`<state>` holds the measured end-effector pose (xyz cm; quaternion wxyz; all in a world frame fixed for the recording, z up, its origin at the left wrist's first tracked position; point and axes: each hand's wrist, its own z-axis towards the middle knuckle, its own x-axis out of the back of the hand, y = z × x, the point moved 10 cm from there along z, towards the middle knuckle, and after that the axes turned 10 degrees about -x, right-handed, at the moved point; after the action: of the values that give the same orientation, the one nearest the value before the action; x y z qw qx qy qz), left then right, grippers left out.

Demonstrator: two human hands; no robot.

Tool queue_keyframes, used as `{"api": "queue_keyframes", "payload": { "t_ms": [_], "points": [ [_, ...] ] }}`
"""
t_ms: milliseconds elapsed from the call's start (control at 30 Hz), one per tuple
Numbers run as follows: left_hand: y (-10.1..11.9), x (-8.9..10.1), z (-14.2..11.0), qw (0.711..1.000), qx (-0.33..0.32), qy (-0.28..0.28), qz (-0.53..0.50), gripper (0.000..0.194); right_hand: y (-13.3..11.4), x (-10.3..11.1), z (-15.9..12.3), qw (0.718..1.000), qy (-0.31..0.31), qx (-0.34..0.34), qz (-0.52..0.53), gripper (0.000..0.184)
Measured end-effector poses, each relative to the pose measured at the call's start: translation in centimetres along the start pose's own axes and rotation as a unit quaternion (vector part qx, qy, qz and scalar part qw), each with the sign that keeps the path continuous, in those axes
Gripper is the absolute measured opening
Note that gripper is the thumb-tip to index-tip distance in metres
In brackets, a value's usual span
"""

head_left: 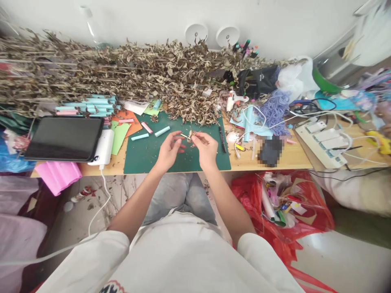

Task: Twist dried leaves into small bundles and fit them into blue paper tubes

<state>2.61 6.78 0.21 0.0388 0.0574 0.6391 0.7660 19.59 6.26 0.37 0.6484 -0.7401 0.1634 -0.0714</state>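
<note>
Above the green cutting mat (146, 156), my right hand (208, 148) pinches a small dried sprig (190, 137) of brown curled leaves between thumb and fingertips. Its short pale stem points toward my left hand (168, 151). My left hand's fingers are loosely curved and apart, near the stem's end; whether they touch it is hard to see. Paper-wrapped tubes lie on the mat: a pale blue tube (162, 131), another blue one, and a pink tube (147, 127). A black pen (222, 139) rests at the mat's right side.
A long heap of dried leafy stems (137, 73) covers the back of the table. A black tablet (64, 138) and a white power bank (104, 148) are left. To the right are a glue gun (235, 99), purple yarn (276, 112) and a power strip (325, 142). A red bag (317, 203) sits below.
</note>
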Motion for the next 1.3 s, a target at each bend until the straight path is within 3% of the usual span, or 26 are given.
{"api": "queue_keyframes", "payload": {
  "t_ms": [67, 133, 300, 433, 500, 633, 767, 867, 1000, 1167, 1300],
  "points": [
    [-0.7, -1.1, -0.1, 0.994, 0.045, -0.008, -0.1, 0.049, 1.7, -1.1, -0.6, 0.998, -0.004, -0.05, 0.042, 0.029],
    [-1.1, -1.5, -0.1, 0.989, 0.062, -0.006, -0.134, 0.05, 2.2, -1.5, -0.9, 0.998, 0.002, -0.05, 0.043, 0.027],
    [-1.7, -0.9, 0.5, 0.994, 0.034, 0.015, -0.107, 0.042, 1.5, -1.3, -1.1, 0.999, -0.005, 0.015, -0.033, 0.018],
    [-2.7, -0.1, 1.0, 0.996, 0.03, 0.031, -0.079, 0.036, 0.7, 0.0, -1.2, 0.984, -0.026, 0.064, -0.167, 0.023],
    [-2.8, 0.7, 1.3, 0.997, 0.023, 0.048, -0.063, 0.032, -0.2, 1.1, -1.4, 0.954, -0.01, 0.122, -0.275, 0.023],
    [-2.7, 1.9, 1.7, 0.996, 0.017, 0.073, -0.054, 0.027, -1.2, 2.5, -2.0, 0.856, 0.01, 0.212, -0.471, 0.029],
    [-2.8, 2.3, 1.8, 0.997, 0.007, 0.075, -0.025, 0.025, -0.6, 2.3, -1.6, 0.782, 0.002, 0.219, -0.584, 0.031],
    [-3.1, 2.5, 1.6, 0.997, -0.003, 0.08, 0.005, 0.026, -0.3, 1.9, -1.4, 0.754, 0.002, 0.222, -0.618, 0.036],
    [-3.2, 3.1, 1.3, 0.995, -0.018, 0.089, 0.04, 0.024, -0.5, 2.8, -2.4, 0.762, 0.03, 0.241, -0.601, 0.031],
    [-3.1, 3.2, 1.4, 0.995, -0.021, 0.089, 0.042, 0.022, -0.8, 7.5, -4.4, 0.807, 0.139, 0.211, -0.534, 0.022],
    [-2.9, 2.9, 1.8, 0.995, -0.022, 0.091, 0.025, 0.023, -0.6, 10.3, -4.8, 0.809, 0.206, 0.162, -0.526, 0.018]
  ]
}}
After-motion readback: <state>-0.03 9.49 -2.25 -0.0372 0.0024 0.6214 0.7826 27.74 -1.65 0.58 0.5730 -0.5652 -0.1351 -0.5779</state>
